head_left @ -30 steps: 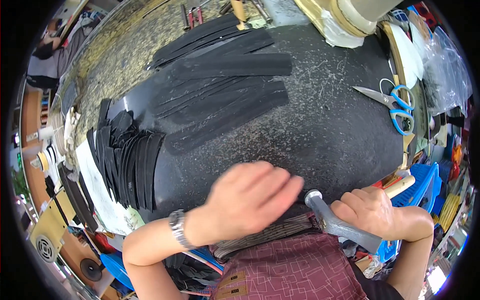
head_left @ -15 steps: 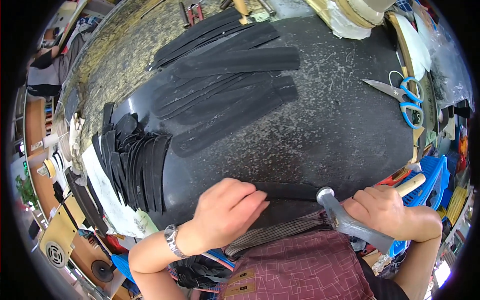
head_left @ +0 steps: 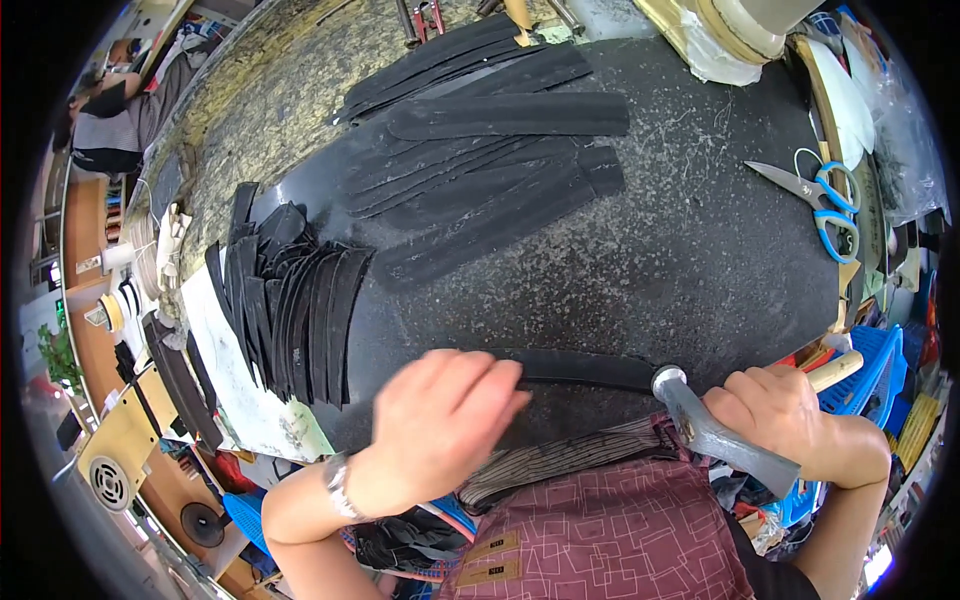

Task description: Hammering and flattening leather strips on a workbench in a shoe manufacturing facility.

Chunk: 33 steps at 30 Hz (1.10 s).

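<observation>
In my right hand (head_left: 770, 410) is a hammer, its fingers wrapped round the pale wooden handle. The round face of the hammer's grey metal head (head_left: 725, 440) is at the right end of a narrow black strip (head_left: 590, 367), which lies along the near edge of the dark work surface. My left hand (head_left: 440, 425), with a watch on its wrist, is over the strip's left end. Motion blurs its bent fingers, and I cannot tell whether they grip the strip. Farther off lie several wide black strips (head_left: 500, 190), overlapping one another.
A bunch of narrow black strips (head_left: 300, 320) lies at the left, partly over a white sheet (head_left: 235, 390). Blue-handled scissors (head_left: 825, 205) rest at the right, near a blue basket (head_left: 875, 375). Red-handled pliers (head_left: 430, 18) are at the far edge. A person (head_left: 110, 125) is at far left.
My left hand has shifted slightly left and is now blurred. The right hand still holds the hammer at the strip's right end. The whole view has shifted a little.
</observation>
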Each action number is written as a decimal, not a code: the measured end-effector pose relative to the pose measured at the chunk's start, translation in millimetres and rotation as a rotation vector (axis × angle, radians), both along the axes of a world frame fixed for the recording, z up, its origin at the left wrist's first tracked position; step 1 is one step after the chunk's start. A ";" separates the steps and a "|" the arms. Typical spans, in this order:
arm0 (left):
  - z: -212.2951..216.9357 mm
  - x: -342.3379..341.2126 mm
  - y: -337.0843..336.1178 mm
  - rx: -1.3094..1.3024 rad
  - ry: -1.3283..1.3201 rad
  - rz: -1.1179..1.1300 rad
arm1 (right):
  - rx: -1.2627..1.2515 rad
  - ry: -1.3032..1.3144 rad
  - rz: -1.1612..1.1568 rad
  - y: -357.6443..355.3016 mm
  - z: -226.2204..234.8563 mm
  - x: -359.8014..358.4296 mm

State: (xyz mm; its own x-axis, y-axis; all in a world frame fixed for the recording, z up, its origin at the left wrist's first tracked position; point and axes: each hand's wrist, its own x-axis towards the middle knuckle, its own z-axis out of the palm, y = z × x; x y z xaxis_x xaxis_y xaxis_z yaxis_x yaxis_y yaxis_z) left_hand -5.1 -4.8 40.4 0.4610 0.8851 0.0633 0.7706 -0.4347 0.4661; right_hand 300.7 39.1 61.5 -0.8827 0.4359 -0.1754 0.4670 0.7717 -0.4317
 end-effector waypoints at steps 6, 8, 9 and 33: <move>-7.2 -12.8 3.0 -0.329 -0.057 0.148 | -0.028 -0.009 -0.021 -3.8 -1.4 4.6; -6.4 -21.3 1.9 -0.350 -0.064 0.193 | -0.035 -0.003 -0.022 -2.5 -2.7 4.0; -4.7 -19.3 1.4 -0.369 -0.092 0.234 | -0.035 0.006 -0.025 -1.9 -3.7 3.6; -52.9 56.8 46.8 0.082 -0.310 -0.593 | 0.073 0.106 -0.073 -9.7 -14.9 10.6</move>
